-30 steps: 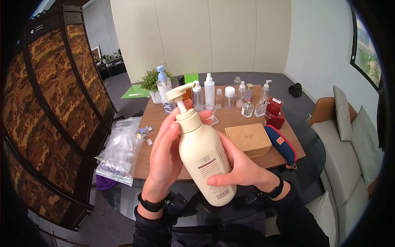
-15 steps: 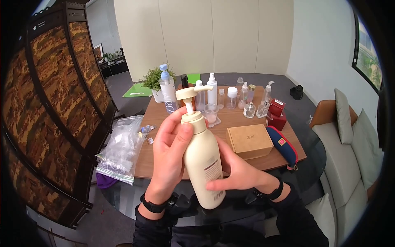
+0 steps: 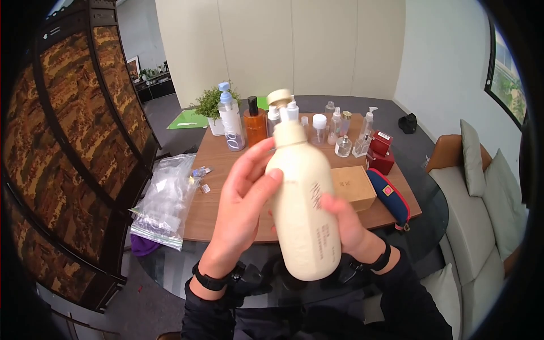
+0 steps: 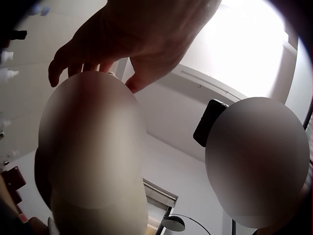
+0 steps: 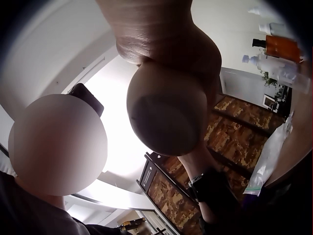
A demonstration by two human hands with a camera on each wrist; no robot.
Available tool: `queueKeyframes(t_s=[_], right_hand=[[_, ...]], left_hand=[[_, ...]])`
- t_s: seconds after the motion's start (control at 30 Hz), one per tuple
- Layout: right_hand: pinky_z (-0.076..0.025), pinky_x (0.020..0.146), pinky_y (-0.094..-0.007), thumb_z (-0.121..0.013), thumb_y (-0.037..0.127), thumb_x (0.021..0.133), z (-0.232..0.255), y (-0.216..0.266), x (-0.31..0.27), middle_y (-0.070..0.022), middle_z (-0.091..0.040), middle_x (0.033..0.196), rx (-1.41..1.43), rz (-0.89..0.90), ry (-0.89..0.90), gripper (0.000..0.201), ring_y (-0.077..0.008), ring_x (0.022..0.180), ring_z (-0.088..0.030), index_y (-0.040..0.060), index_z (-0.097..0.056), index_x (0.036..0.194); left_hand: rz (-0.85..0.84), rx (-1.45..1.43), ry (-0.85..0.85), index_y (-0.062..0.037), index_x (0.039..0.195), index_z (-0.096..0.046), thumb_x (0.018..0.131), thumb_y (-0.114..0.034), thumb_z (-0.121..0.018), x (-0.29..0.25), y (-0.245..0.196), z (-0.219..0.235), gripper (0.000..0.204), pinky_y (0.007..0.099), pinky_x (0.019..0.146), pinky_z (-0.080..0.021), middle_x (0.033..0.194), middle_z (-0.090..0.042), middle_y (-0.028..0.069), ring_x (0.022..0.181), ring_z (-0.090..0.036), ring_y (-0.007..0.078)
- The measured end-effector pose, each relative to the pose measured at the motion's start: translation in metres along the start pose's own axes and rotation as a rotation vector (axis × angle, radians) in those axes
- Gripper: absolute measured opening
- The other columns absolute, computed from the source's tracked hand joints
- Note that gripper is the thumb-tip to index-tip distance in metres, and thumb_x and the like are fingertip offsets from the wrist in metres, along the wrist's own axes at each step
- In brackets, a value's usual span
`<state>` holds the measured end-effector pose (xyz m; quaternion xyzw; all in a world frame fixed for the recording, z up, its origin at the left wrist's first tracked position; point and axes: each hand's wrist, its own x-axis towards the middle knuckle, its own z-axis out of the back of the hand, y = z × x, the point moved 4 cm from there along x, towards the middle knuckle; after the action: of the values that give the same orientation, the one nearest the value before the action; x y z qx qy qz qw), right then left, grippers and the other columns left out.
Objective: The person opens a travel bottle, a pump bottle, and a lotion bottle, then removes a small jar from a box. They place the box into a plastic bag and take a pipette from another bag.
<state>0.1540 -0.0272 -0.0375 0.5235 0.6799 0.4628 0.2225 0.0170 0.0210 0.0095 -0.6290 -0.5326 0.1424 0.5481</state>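
A cream pump-top lotion bottle is held up before the near edge of the bench, its pump end leaning slightly left. The left hand grips its upper body, fingers curled round the shoulder, thumb on the front; the right hand grasps the lower side, thumb pressed near the print. Gripping high and low probably steadies a tall, smooth body and leaves the printed face largely uncovered. Behind, the blue-topped pump bottle and amber bottle stand upright, likely because their bases are flat. The cardboard box sits beside the navy zip pouch, which lies flat.
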Motion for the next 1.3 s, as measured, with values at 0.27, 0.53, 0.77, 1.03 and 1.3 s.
queueKeyframes(t_s=[0.27,0.53,0.77,1.03,1.3], right_hand=[[-0.053,0.087,-0.0422,-0.035,0.052,0.093,0.003,0.027,0.003,-0.0191,-0.057,0.122,-0.045,0.178,-0.137,0.069,-0.0297,0.105,-0.062,-0.001,-0.037,0.137],[-0.052,0.087,-0.0377,-0.034,0.049,0.097,0.008,0.03,0.006,-0.0145,-0.057,0.12,0.018,0.158,-0.116,0.061,-0.0233,0.104,-0.061,0.0023,-0.04,0.136],[-0.053,0.086,-0.0333,-0.037,0.048,0.098,0.01,0.026,0.006,-0.0087,-0.059,0.12,0.074,0.098,-0.095,0.056,-0.0174,0.105,-0.061,0.0063,-0.042,0.135],[-0.053,0.084,-0.0331,-0.05,0.041,0.094,0.013,0.023,0.004,-0.0083,-0.058,0.118,0.044,0.076,-0.082,0.054,-0.0168,0.102,-0.062,0.0056,-0.041,0.134],[-0.046,0.093,-0.0345,-0.074,0.024,0.08,0.012,0.033,0.002,-0.0077,-0.052,0.121,-0.273,0.093,-0.019,0.07,-0.0176,0.113,-0.052,0.0039,-0.037,0.136]], left_hand=[[0.056,0.212,0.306,-0.0092,0.152,-0.007,0.071,-0.004,-0.076,-0.007,0.004,-0.019,0.106,0.0419,0.107,-0.033,0.148,-0.033,0.0183,0.136,-0.035,0.0277],[0.033,0.335,0.334,-0.01,0.152,-0.003,0.072,-0.013,-0.08,-0.005,0.01,-0.018,0.111,0.0432,0.109,-0.031,0.146,-0.035,0.0216,0.135,-0.036,0.0298],[-0.023,0.342,0.238,-0.0047,0.149,-0.015,0.087,-0.02,-0.069,-0.001,0.015,-0.011,0.084,0.039,0.103,-0.037,0.135,-0.045,0.017,0.122,-0.049,0.0233],[-0.035,0.345,0.272,-0.0053,0.149,-0.017,0.087,-0.018,-0.069,-0.003,0.013,-0.01,0.083,0.0381,0.102,-0.038,0.133,-0.048,0.0167,0.121,-0.049,0.0215],[-0.143,0.54,0.338,-0.0037,0.147,-0.021,0.081,-0.018,-0.075,-0.004,0.005,-0.013,0.087,0.04,0.105,-0.036,0.135,-0.047,0.0157,0.124,-0.047,0.0253]])
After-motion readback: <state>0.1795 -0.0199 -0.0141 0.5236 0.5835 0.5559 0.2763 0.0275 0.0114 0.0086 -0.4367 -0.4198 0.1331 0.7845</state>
